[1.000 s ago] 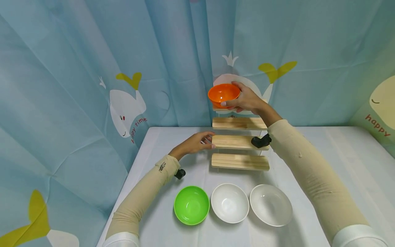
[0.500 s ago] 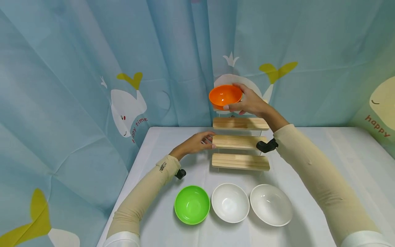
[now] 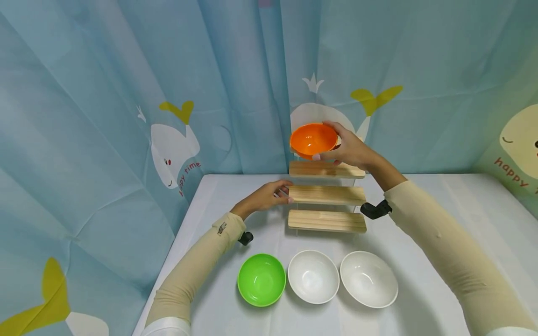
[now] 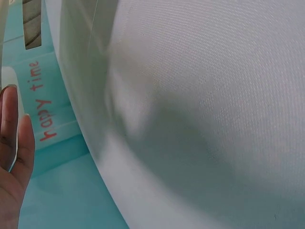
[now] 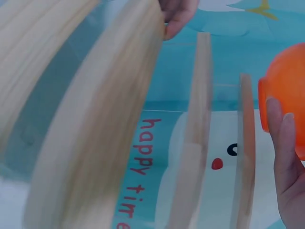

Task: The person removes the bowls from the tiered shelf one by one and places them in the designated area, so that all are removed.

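An orange bowl (image 3: 312,137) is in my right hand (image 3: 352,149), which grips its right side with the thumb at the front and fingers behind. It is held at the top of a stepped wooden rack (image 3: 329,195), its opening tipped towards me. In the right wrist view, a narrow gap shows between the bowl's foot (image 5: 263,105) and the top plank (image 5: 247,152). My left hand (image 3: 266,195) holds the left end of the second plank from the bottom, thumb in front and fingers behind. The left wrist view shows only part of that hand (image 4: 14,162).
In a row in front of the rack stand a green bowl (image 3: 261,280), a white bowl (image 3: 313,276) and another white bowl (image 3: 369,280). All sit on a white-covered table (image 3: 441,224). A blue whale-print curtain (image 3: 244,70) hangs close behind the rack.
My right hand has brought the orange bowl slightly down and to the right, and the bowl tips more towards me. My left hand has stayed at the plank's end.
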`<state>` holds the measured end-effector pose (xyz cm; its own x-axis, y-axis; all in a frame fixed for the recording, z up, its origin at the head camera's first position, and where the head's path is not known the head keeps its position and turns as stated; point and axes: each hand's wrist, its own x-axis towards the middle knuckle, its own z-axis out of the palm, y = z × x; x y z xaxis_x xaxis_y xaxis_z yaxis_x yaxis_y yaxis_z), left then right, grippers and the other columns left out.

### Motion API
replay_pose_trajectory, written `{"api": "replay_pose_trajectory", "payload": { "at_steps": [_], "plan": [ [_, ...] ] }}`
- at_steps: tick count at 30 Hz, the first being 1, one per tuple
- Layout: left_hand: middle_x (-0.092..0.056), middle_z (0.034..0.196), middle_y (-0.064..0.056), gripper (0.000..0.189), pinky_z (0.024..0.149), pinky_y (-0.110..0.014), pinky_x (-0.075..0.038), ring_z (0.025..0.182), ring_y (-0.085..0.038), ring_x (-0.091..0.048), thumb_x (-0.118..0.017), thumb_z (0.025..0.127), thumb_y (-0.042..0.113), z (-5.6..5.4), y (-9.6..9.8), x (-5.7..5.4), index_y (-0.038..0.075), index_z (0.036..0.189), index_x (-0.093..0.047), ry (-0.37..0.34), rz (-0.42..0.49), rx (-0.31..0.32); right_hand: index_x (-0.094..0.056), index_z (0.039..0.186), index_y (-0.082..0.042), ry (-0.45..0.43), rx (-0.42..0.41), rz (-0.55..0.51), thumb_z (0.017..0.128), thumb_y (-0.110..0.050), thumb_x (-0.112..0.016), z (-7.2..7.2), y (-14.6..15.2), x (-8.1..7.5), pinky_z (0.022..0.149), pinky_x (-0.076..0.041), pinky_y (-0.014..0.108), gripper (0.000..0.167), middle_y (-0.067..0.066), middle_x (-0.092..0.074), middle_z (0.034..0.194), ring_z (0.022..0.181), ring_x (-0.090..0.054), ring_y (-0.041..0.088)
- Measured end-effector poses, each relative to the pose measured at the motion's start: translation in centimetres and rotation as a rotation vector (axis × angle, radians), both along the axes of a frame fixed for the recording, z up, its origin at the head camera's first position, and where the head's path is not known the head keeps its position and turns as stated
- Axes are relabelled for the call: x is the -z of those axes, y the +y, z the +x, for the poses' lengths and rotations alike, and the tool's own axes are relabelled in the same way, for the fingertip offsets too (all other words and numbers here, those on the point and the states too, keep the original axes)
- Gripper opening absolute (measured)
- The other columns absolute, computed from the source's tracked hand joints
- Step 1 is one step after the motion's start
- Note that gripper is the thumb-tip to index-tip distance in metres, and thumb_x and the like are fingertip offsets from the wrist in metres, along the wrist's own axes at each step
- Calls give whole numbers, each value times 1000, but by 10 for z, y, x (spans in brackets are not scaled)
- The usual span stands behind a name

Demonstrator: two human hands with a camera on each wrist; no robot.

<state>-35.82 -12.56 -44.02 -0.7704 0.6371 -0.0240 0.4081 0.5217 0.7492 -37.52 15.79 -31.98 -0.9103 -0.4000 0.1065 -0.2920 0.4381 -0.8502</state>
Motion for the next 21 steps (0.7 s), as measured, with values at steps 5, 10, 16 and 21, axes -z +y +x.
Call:
{"api": "replay_pose_trajectory", "payload": {
  "at_steps": [5, 10, 16, 21],
  "plan": [
    [-60, 131, -10, 58, 103, -36, -51, 113, -23, -62, -67, 99, 32, -2, 1, 1, 13, 149, -47, 7, 4, 7, -16, 162, -18, 18, 0, -9, 83, -21, -82, 12, 11, 5, 63, -61, 37, 103, 12, -31, 158, 90, -66, 30],
    [-60, 132, -10, 57, 103, -36, -51, 114, -23, -62, -67, 99, 32, -3, 2, 1, 14, 149, -47, 4, 10, 10, -17, 161, -16, 40, -3, 7, 83, -19, -83, 21, 23, 12, 64, -62, 35, 102, 14, -34, 156, 90, -65, 30],
    [-59, 135, -10, 58, 103, -35, -51, 115, -23, -63, -67, 99, 33, -5, 2, 2, 14, 149, -46, 2, 5, 13, -17, 161, -16, 30, 16, -3, 83, -14, -83, 33, 39, 18, 63, -61, 33, 102, 17, -34, 154, 89, -63, 33],
    [-59, 134, -11, 59, 103, -35, -51, 116, -24, -62, -66, 99, 32, -5, 2, 2, 12, 150, -45, -4, 7, 15, -17, 161, -15, 24, 37, -15, 83, -11, -81, 43, 49, 23, 65, -61, 32, 101, 18, -35, 152, 90, -63, 31]
  ]
}}
